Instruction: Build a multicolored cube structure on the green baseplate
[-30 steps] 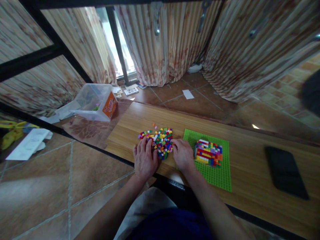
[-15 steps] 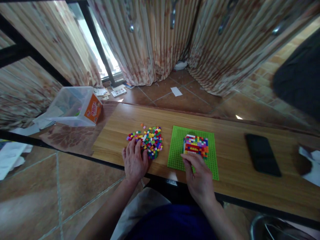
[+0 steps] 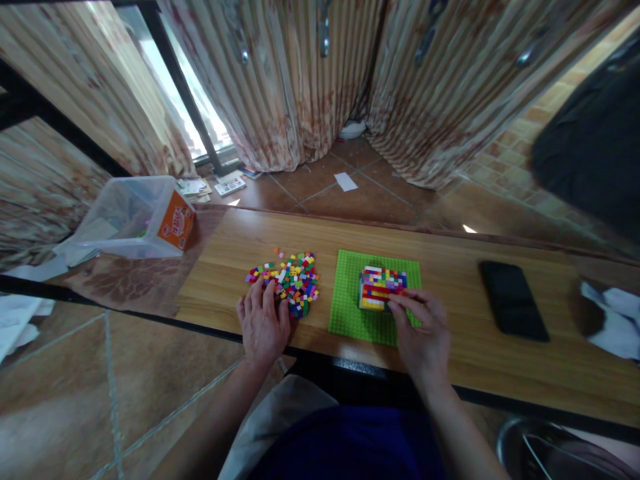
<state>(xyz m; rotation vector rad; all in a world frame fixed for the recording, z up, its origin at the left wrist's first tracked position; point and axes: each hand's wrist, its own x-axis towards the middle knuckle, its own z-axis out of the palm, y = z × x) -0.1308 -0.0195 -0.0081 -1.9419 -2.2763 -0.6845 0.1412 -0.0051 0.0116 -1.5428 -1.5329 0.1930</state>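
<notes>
On a green baseplate point(image 3: 345, 313) stands a small block-shaped build of colourful toy bricks point(image 3: 375, 293), with red, yellow and white rows on its front. My right hand point(image 3: 425, 333) is at the build's front right corner, thumb and forefinger pinched together against it. Whatever lies between those fingertips is too small and covered to make out. Loose toy bricks point(image 3: 300, 283) of many colours lie in a heap left of the baseplate. At the heap's near left edge, my left hand point(image 3: 263, 323) rests palm down, fingers spread and touching the nearest bricks.
A black phone point(image 3: 513, 300) lies on the wooden table point(image 3: 465, 347) to the right, with crumpled white paper point(image 3: 613, 320) beyond it. A clear plastic bin point(image 3: 130, 220) with an orange label stands at the far left. Curtains point(image 3: 300, 87) hang behind the table.
My right hand has moved right along the build's front, from its left side to the right corner, uncovering the front rows. My left hand stays by the heap. The view has shifted slightly.
</notes>
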